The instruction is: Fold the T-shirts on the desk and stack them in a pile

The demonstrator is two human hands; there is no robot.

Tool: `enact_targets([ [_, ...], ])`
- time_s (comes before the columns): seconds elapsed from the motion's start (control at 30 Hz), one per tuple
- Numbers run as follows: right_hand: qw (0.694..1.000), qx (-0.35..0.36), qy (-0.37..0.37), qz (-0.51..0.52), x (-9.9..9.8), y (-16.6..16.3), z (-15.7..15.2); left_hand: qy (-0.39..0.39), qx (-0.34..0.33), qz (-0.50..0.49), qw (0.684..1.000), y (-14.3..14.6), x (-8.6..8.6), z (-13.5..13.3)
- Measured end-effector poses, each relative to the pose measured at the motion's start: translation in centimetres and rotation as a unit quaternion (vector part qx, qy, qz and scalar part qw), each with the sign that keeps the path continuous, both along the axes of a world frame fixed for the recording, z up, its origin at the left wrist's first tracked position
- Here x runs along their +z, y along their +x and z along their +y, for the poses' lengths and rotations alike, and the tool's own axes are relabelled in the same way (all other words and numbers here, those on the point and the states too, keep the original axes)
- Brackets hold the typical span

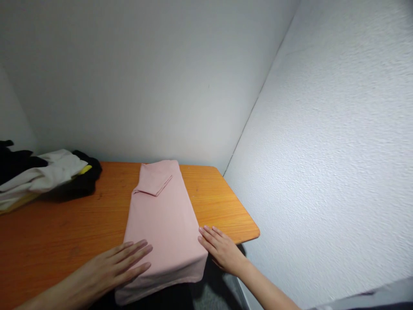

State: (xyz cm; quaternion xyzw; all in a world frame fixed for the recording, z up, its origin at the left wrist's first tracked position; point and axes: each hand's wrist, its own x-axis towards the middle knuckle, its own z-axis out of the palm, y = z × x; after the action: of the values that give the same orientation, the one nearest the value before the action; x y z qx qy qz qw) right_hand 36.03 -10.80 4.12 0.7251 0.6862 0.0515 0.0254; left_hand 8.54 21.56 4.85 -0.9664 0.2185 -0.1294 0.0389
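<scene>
A pink shirt [161, 219] lies folded lengthwise on the wooden table, with a sleeve [155, 181] folded across its far end. Its near end hangs over the table's front edge. My left hand [119, 265] rests over the near left side of the shirt, fingers stretched out and a little apart. At the near right edge of the shirt, my right hand [222, 249] lies flat with its fingertips at the cloth's border. Neither hand grips the fabric.
A heap of clothes [48, 172], black, white and some yellow, sits at the left of the table [219, 202]. A wall [145, 86] stands behind the table, and another wall [329, 150] rises on the right. Grey floor [213, 288] shows below the front edge.
</scene>
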Motion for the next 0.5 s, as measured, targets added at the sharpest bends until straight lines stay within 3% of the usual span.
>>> enact_targets([
  [0.1,0.999,0.007,0.024,-0.019,-0.5,-0.2,1.2,0.058,0.024,-0.080,0.995,0.4,-1.7,-0.8],
  [0.23,0.997,0.033,0.044,-0.046,-1.2,-0.4,2.3,0.084,0.046,-0.134,0.986,0.3,-2.7,-1.8],
  [0.37,0.995,0.067,0.049,-0.055,-1.0,-0.6,2.5,0.095,0.056,-0.151,0.982,-0.2,-2.6,-2.1],
  [0.5,0.990,0.112,0.060,-0.065,-0.3,-1.2,2.1,0.106,0.013,-0.143,0.984,-1.0,-1.5,-2.2],
])
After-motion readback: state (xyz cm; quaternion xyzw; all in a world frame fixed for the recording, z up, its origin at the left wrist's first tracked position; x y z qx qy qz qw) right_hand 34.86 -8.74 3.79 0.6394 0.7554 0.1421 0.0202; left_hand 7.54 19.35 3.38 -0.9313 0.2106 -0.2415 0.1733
